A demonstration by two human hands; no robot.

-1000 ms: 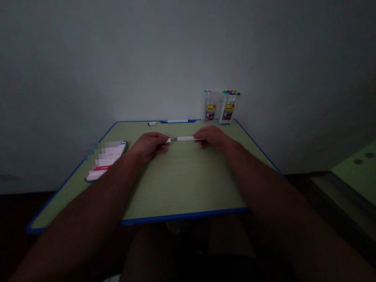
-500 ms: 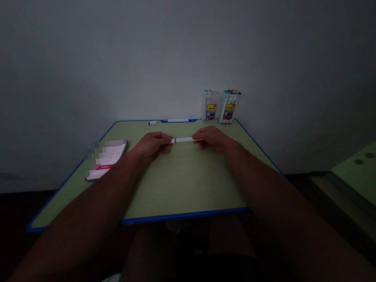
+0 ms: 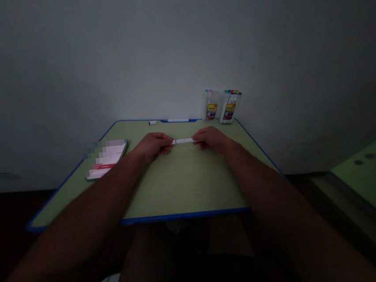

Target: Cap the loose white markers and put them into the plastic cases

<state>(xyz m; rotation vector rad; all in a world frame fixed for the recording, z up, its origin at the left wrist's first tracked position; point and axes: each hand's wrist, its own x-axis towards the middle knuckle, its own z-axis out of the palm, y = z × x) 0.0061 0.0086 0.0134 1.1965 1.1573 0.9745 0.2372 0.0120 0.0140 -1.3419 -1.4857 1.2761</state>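
A white marker pen (image 3: pixel 184 140) lies level between my two hands, just above the green desk (image 3: pixel 178 182). My left hand (image 3: pixel 153 145) is closed on its left end, where the cap sits. My right hand (image 3: pixel 209 139) is closed on the right end of the barrel. Only a short white stretch of the pen shows between the fingers.
A phone (image 3: pixel 107 158) with a lit screen lies at the desk's left. Two clear packs of markers (image 3: pixel 222 106) stand at the back right corner by the wall. A loose marker (image 3: pixel 177 120) and a small white cap (image 3: pixel 152 122) lie along the back edge. Another green desk (image 3: pixel 374 176) is at the right.
My left hand has moved right toward my right hand. The dark gap near the pen's left end has closed and less of the pen shows.
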